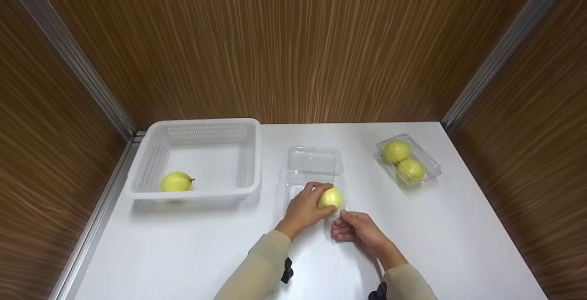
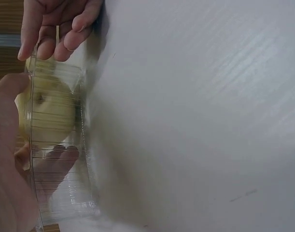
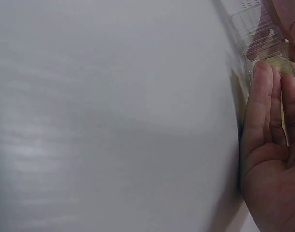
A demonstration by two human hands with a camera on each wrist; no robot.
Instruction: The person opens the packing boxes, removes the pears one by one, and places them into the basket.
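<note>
My left hand (image 1: 305,208) holds a round yellow-green pear (image 1: 330,198) by its sides, fingers on the far side and thumb on the near side. The pear sits in the right part of the base of a clear plastic clamshell box (image 1: 293,192), whose lid (image 1: 315,159) lies folded back behind it. Through the box wall in the left wrist view, the pear's (image 2: 48,108) underside and some left fingers show. My right hand (image 1: 360,232) is at the near right corner of the box, thumb by the rim; its fingers (image 3: 257,104) look nearly straight in the right wrist view.
A white perforated basket (image 1: 257,153) stands at the left with one pear (image 1: 176,181) inside. At the right lies another clear box (image 1: 426,155) with two pears (image 1: 396,152) in it. Wood-grain panels (image 1: 293,47) enclose the white table (image 1: 183,245) at the back and sides.
</note>
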